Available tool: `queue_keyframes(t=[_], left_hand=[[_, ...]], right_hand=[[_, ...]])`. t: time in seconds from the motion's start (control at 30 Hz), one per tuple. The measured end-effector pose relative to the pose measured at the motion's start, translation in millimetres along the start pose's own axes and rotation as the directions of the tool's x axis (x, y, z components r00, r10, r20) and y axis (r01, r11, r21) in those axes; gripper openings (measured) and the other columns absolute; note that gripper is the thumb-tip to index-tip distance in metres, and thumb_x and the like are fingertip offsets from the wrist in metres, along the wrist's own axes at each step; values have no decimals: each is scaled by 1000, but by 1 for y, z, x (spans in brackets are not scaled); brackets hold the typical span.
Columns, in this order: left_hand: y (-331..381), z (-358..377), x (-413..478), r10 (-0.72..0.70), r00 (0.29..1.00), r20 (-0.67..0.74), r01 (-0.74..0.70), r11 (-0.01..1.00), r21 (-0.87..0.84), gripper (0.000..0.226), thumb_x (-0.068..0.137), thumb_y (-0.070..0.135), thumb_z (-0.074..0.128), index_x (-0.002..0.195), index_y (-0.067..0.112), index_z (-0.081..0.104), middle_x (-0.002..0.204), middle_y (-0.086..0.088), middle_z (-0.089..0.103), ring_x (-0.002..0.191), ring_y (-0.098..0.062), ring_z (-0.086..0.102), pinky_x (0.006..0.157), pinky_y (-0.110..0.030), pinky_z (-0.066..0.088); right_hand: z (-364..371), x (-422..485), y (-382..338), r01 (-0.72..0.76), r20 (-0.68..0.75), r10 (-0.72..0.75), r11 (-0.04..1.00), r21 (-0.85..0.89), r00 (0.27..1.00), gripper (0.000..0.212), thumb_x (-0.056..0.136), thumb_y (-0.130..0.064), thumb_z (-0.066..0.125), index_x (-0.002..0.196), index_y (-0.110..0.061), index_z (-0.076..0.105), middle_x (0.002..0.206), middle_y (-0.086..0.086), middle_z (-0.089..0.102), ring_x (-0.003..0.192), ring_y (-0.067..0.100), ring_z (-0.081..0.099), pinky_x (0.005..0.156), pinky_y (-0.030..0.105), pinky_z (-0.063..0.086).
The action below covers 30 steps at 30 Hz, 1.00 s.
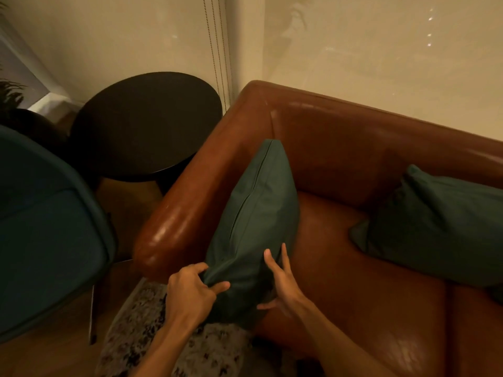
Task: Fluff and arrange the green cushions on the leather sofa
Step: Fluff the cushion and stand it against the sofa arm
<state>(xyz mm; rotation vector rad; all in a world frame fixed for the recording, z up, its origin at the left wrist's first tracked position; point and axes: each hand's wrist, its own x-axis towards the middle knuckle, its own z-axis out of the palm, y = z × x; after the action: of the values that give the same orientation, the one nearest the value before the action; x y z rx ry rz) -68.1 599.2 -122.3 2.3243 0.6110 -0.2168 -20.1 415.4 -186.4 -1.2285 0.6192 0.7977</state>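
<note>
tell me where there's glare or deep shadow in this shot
Head view: dim warm light; glare patches on the brown leather sofa, armrest and seat front; the round black side table is nearly featureless shadow; the upright dark green cushion shows its seam.

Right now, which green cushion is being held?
The cushion on edge by the sofa arm: left hand grips its corner, right hand touches its side. The other cushion lies untouched.

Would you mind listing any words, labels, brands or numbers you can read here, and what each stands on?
None: no readable text shows. The near green cushion, the far green cushion, the leather sofa, the round dark table, the teal chair and the patterned rug bear no visible label or mark.
</note>
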Motion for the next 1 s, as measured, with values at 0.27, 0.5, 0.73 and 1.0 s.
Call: queue_keyframes(t=[0.27,0.5,0.73,1.0], left_hand=[[-17,3,-2,36,998,-59,-33,998,46,74,62,73,70,122,31,57,106,9,53,99,-13,54,77,-29,48],[-2,1,-8,153,979,-136,-166,982,-90,60,76,54,73,127,29,54,121,7,51,111,-16,50,95,-39,47],[37,12,1,375,896,-239,-407,908,-100,30,83,23,74,111,25,63,108,11,55,102,-16,56,88,-29,43],[114,57,12,577,803,-150,-595,789,-151,26,79,19,64,100,34,60,99,13,59,92,-16,57,87,-11,35]], right_hand=[[-4,3,3,-17,-1,17,997,-69,1000,121,46,-77,74,141,-67,0,163,-6,19,145,35,29,96,75,37],[-14,5,10,73,-38,-73,997,-16,997,106,56,-75,76,142,-61,17,159,-6,31,141,28,40,108,65,33],[-45,-8,-13,245,-184,-285,946,-214,941,36,97,-29,57,131,-18,54,116,5,60,88,8,60,70,24,48],[-129,-48,-44,297,-294,-390,902,-314,873,17,97,-18,57,112,-17,66,98,-2,65,81,13,63,58,25,50]])
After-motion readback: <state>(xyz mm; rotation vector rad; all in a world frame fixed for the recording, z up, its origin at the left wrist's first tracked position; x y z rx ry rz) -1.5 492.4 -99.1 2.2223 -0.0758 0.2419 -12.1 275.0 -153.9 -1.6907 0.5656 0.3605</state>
